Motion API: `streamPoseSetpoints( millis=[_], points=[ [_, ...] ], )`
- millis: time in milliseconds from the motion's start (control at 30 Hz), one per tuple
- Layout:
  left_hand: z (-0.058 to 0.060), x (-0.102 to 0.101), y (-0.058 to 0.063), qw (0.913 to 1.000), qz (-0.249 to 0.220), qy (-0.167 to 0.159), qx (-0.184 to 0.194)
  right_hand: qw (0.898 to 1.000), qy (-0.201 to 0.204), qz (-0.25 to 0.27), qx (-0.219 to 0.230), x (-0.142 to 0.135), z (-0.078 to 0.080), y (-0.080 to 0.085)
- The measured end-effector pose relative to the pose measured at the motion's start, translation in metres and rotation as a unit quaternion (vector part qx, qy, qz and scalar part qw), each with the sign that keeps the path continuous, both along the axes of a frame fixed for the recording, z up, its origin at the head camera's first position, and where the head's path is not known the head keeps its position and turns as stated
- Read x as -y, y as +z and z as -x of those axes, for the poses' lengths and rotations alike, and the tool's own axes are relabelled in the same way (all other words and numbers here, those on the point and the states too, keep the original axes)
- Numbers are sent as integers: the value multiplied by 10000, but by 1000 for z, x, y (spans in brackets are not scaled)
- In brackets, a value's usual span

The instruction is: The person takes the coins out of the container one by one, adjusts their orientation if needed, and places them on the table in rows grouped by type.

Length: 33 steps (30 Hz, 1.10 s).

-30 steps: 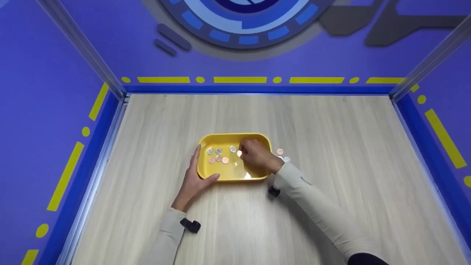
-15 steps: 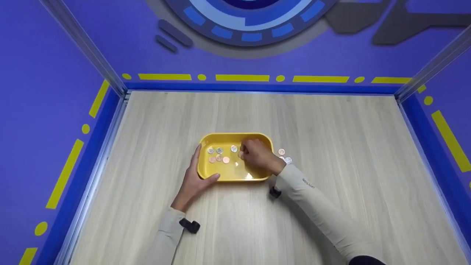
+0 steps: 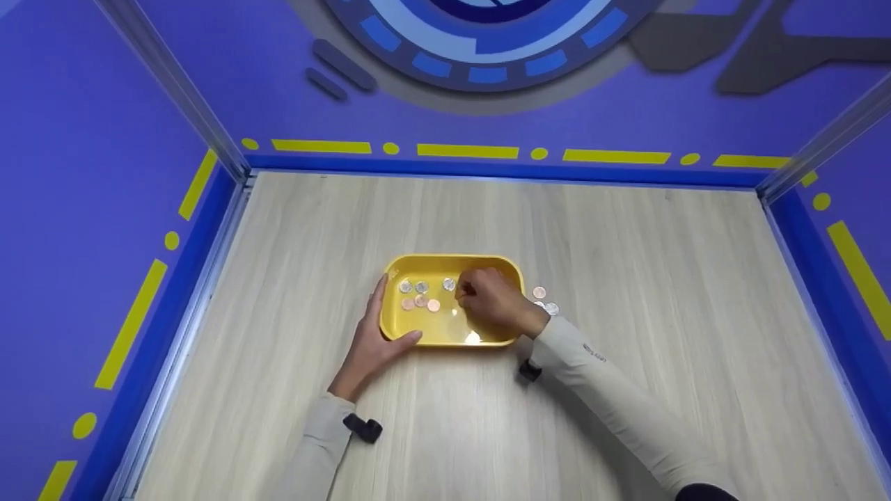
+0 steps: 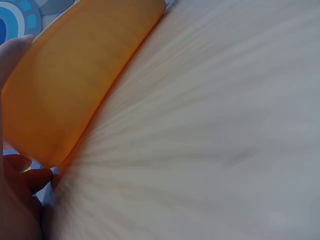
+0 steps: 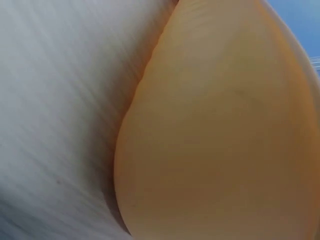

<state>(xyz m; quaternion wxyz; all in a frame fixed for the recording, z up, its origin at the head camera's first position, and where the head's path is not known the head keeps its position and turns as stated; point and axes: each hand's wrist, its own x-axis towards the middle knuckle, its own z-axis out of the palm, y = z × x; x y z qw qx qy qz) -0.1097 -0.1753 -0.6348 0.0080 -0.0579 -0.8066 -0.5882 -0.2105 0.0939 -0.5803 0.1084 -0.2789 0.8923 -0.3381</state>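
Note:
A yellow plastic tray (image 3: 431, 337) with rounded corners sits on the table, its outer wall filling much of both wrist views. My left hand (image 3: 370, 348) holds its left end, thumb over the near rim and fingers along the left side. Inside, silver coins (image 3: 422, 287) lie toward the back, with copper coins (image 3: 434, 305) in front of them. My right hand (image 3: 493, 300) reaches over the right end into the tray, fingers curled, pinching a coin that they now almost wholly cover. The right wrist view shows no fingers.
Just right of the tray, a copper coin (image 3: 539, 292) and silver coins (image 3: 552, 308) lie on the wood-grain table (image 3: 640, 264), one partly hidden by the right wrist. Blue-purple panels (image 3: 487, 125) with metal corner posts enclose the back and both sides.
The coin at my right fingertips, plainly seen earlier, is now tipped and mostly hidden. My left hand keeps its hold on the tray. The head view has shifted slightly.

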Motion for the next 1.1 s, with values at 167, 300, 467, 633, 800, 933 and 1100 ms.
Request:
streamPoseSetpoints(
  millis=[167,300,467,633,800,933,1100],
  points=[
    [0,1,0,10000,54,40,-31,9990,-7,452,-26,-4,-1,5],
    [0,0,-1,10000,1,21,-38,9965,-2,837,-65,-16,-4,14],
    [1,0,-3,9999,-88,-17,-60,9915,-315,1255,159,-39,-7,27],
    [0,0,-3,9996,-258,23,-83,9842,-659,1636,149,-65,-8,33],
    [-1,0,-3,9994,-340,37,-49,9717,-1004,2102,392,-90,-11,28],
    [-1,1,-3,9998,-192,22,-41,9667,-1185,2202,537,-107,-14,17],
    [0,0,-4,9997,-147,-63,-165,9646,-1327,2229,475,-123,-17,2]
  ],
)
